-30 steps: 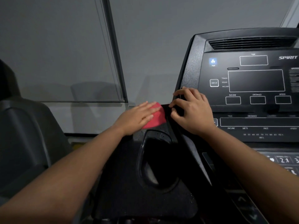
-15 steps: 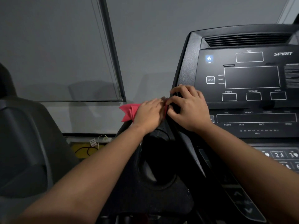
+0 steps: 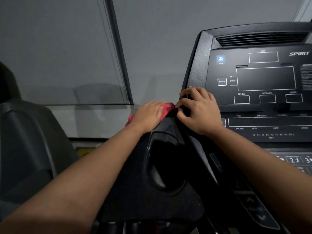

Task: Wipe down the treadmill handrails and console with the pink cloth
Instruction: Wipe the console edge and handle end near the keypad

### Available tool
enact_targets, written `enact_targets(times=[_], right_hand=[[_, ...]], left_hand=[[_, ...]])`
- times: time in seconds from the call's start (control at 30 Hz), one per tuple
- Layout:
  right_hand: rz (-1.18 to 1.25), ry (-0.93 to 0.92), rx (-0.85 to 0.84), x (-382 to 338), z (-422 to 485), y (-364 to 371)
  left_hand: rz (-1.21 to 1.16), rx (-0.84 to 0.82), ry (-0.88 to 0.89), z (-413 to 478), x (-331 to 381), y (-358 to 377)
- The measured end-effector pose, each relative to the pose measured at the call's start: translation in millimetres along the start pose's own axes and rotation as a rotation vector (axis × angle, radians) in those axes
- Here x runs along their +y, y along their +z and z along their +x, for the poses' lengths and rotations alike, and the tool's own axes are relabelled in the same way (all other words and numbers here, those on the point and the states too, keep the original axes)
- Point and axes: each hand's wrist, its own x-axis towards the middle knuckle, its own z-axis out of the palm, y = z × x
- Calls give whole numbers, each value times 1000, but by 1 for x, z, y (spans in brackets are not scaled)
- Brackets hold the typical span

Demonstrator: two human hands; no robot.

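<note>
Item 1. A dark grey moulded machine housing [image 3: 25, 141] was recorded at the far left, with a pale window blind [image 3: 59, 56] behind it and a dark upright frame [image 3: 118, 56] at the blind's right edge. A grey wall [image 3: 160, 39] was seen beyond.

Item 2. The left hand [image 3: 148, 115] was laid palm-down at the far end of the treadmill's black side tray [image 3: 118, 200]. Its fingers [image 3: 156, 105] were held straight and close together, pressed flat; their tips were blurred.

Item 3. The pink cloth [image 3: 167, 108] was pinned between that hand and the tray's far edge. One bunched end was shown past the fingertips, pointing right; a second corner was shown at the wrist's left side. The middle of the cloth was hidden under the palm.

Item 4. A deep oval cup recess [image 3: 165, 166] was set in the tray, nearer the viewer than the cloth.

Item 5. The right hand [image 3: 199, 112] was placed on the left edge of the console [image 3: 200, 65]. Its fingers [image 3: 194, 92] were bent and slightly spread, curled over that edge, with the thumb tucked below. The thumb tip was found just beside the cloth's right end; contact could not be judged.

Item 6. On the console face, a blue fan button [image 3: 220, 59], dark readout windows and the word SPIRIT were noted below a slatted vent [image 3: 260, 38]. Numbered keys [image 3: 295, 160] were partly shown at the lower right.
</note>
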Motion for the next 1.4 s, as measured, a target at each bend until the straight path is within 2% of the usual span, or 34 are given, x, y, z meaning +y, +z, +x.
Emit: enact_targets(times=[0.13,0.27,0.37,0.43,0.57,0.7,0.87,1.1,1.17,1.27,1.4], right_hand=[[-20,3,-2,-1,1,0],[-23,1,0,-2,0,0],[-21,-2,-2,-2,1,0],[-9,-4,4,-1,0,0],[6,-11,8,0,0,0],[-8,-10,5,0,1,0],[-14,-4,1,0,0,0],[-3,-5,10,-1,1,-1],[5,-7,9,-1,1,-1],[6,-5,4,0,1,0],[0,-4,-2,1,0,0]], left_hand=[[197,13,76,-10,31,14],[257,-13,83,-18,30,19],[217,-3,139,-23,21,19],[188,1,236,-28,13,17],[114,145,458,-35,-14,11],[10,264,486,-38,-6,10],[-47,245,548,-42,7,19],[157,93,821,-35,-1,17],[138,60,782,-25,-5,6],[-68,95,503,-15,-21,-11],[-69,145,361,-9,-40,-21]])
